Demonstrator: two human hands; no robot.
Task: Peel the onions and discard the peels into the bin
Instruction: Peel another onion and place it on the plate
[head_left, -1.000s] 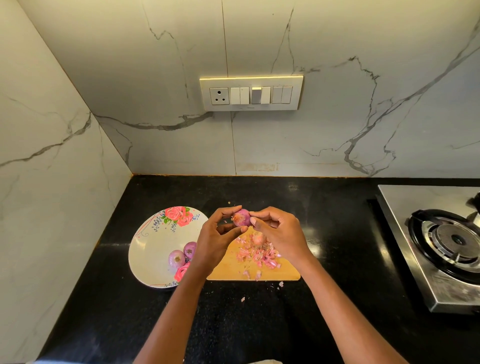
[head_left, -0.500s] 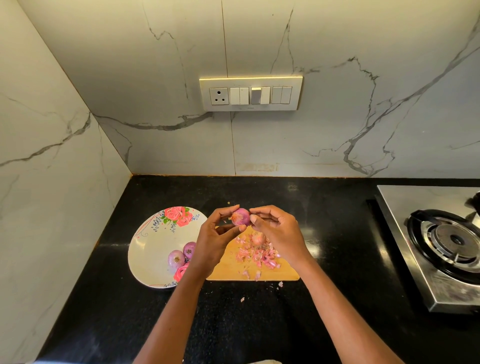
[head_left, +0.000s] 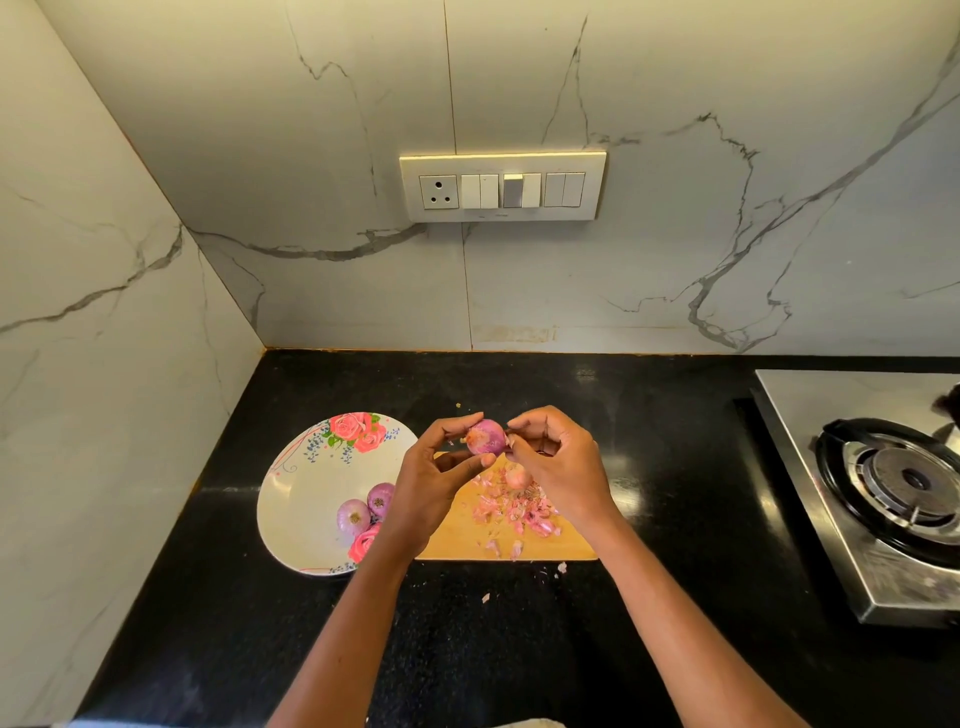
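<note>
My left hand (head_left: 434, 480) holds a small purple onion (head_left: 485, 438) between thumb and fingertips above the wooden cutting board (head_left: 457, 535). My right hand (head_left: 558, 465) pinches at the onion's right side with its fingertips. A heap of pink onion peels (head_left: 511, 512) lies on the board, with another small onion (head_left: 517, 475) among them. Two peeled onions (head_left: 363, 512) rest in the flowered white plate (head_left: 304, 493) at the left. No bin is in view.
The black countertop (head_left: 519, 649) runs to a marble wall at the back and left. A steel gas stove (head_left: 893, 493) stands at the right. A switch panel (head_left: 501, 187) is on the back wall. Stray peel bits (head_left: 561, 567) lie in front of the board.
Both hands have lifted the onion slightly and turned it a little; the right fingertips stay at its side. Nothing else has moved.
</note>
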